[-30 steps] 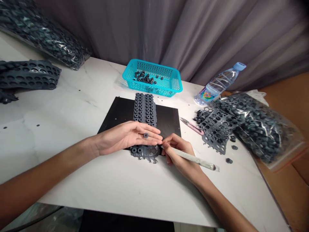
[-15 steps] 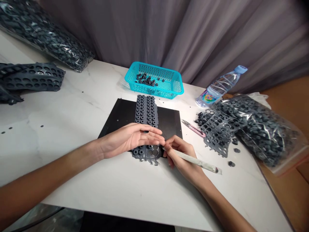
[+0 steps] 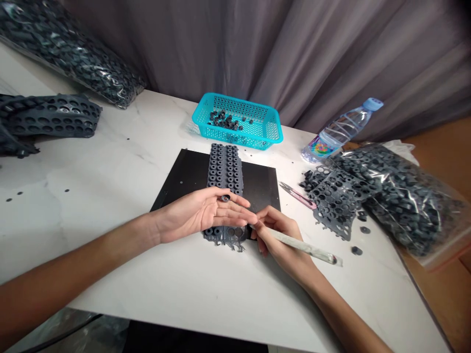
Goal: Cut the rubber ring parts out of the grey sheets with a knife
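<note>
My left hand (image 3: 200, 213) lies palm up over the near end of a grey rubber strip of rings (image 3: 225, 172), its fingers stretched out. A small grey ring (image 3: 225, 198) rests at the far edge of those fingers. My right hand (image 3: 278, 234) pinches a white wrapped tool (image 3: 303, 247) like a pen, its tip at the strip's near right corner, next to my left fingertips. The strip lies on a black mat (image 3: 186, 172).
A turquoise basket (image 3: 237, 121) with several loose rings stands behind the mat. Pink snips (image 3: 297, 194), an emptied grey web (image 3: 333, 193), a bag of rings (image 3: 405, 196) and a water bottle (image 3: 340, 130) lie to the right. More webs (image 3: 47, 116) and another bag (image 3: 69, 54) lie at left.
The loose ring has shifted from the middle of my left fingers toward their far edge. Both hands stay nearly in place; the view has drifted slightly.
</note>
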Demonstrator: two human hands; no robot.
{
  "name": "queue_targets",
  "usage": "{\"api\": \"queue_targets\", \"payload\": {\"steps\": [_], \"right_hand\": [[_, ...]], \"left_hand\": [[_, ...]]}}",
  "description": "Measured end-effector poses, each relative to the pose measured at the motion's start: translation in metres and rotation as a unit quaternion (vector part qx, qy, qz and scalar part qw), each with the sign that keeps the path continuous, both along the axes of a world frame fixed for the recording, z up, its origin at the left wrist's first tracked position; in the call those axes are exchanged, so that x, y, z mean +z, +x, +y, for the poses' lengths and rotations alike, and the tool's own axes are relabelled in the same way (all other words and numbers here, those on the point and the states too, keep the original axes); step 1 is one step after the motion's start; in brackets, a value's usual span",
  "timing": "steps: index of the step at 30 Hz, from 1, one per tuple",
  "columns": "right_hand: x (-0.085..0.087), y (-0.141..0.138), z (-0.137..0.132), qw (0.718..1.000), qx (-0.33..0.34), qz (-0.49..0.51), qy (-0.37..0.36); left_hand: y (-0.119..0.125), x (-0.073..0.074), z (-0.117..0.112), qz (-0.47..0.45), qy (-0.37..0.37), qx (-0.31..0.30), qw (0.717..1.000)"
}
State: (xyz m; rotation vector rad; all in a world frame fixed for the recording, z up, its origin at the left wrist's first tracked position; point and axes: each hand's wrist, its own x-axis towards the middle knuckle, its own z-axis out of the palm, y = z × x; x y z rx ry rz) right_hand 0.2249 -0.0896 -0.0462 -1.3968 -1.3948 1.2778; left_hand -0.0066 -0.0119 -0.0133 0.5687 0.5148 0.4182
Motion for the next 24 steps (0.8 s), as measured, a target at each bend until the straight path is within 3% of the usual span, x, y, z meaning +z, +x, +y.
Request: {"api": "queue_targets", "payload": {"steps": [11, 14, 16, 18, 20, 22, 24], "right_hand": [[-0.005, 0.001, -0.001, 1.0, 0.001, 0.009, -0.012], [-0.006, 0.0, -0.001, 1.0, 0.008, 0.009, -0.016], [-0.007, 0.0, 0.0, 1.0, 0.013, 0.011, -0.019], [-0.008, -0.001, 0.001, 1.0, 0.012, 0.019, -0.018], [-0.008, 0.0, 0.002, 0.999, 0.009, 0.028, -0.017], [-0.009, 0.001, 0.001, 0.999, 0.007, 0.032, -0.018], [-0.01, 0.003, 0.001, 1.0, 0.005, 0.027, -0.014]], "left_hand": [[0.001, 0.001, -0.002, 0.031, -0.024, 0.01, 0.999], [0.013, -0.004, 0.017, 0.046, 0.042, 0.02, 0.998], [0.026, -0.002, 0.051, 0.074, 0.153, 0.055, 0.984], [0.041, 0.009, 0.098, 0.134, 0.316, 0.136, 0.929], [0.05, 0.024, 0.145, 0.251, 0.506, 0.21, 0.798], [0.052, 0.037, 0.182, 0.284, 0.555, 0.238, 0.745], [0.046, 0.042, 0.199, 0.304, 0.583, 0.25, 0.711]]}}
